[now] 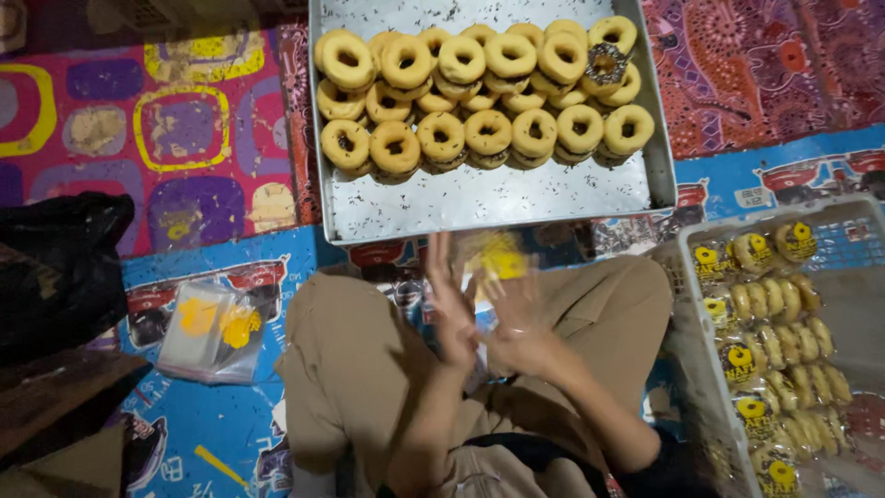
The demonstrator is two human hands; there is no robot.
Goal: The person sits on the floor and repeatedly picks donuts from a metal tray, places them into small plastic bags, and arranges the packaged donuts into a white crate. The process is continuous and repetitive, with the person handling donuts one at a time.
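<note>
Single head view – looks steeply down, close, onto lap and floor.

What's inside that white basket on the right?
The white basket holds doughnuts in clear bags with yellow labels, lying in rows. Anything beneath them is covered.

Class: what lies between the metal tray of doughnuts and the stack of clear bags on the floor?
Head view: only bare patterned mat between tray and bags.
</note>
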